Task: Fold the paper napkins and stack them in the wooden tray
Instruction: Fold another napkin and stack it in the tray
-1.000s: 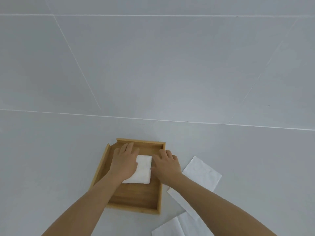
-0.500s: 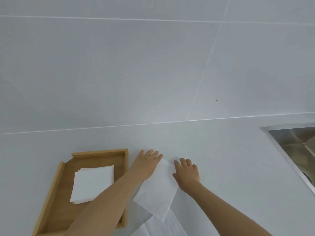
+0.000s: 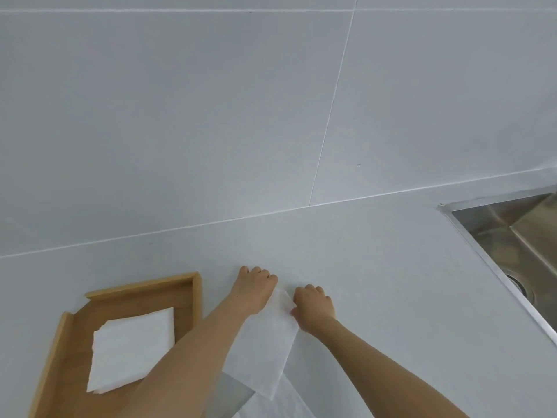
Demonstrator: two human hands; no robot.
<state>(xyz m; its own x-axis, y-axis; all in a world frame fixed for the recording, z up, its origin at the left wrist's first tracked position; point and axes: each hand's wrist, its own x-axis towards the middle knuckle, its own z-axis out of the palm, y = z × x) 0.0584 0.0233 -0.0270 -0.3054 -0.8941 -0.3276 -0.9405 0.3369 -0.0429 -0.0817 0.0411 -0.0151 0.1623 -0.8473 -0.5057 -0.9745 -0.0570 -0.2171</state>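
Left hand (image 3: 254, 289) and right hand (image 3: 313, 303): fingers curled, pinching far edge of napkin (image 3: 265, 348) on counter (image 3: 376, 267) | folded stack (image 3: 132, 354) in tray (image 3: 196, 297), left | sink (image 3: 512, 233) far right | no legible writing.

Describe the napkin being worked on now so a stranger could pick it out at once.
Start at the wooden tray on the left of the grey counter and look just right of it. The unfolded napkin lies flat there, its far edge pinched by the left hand and right hand. Unlike the folded napkins stacked in the tray, it is one open sheet on the counter.
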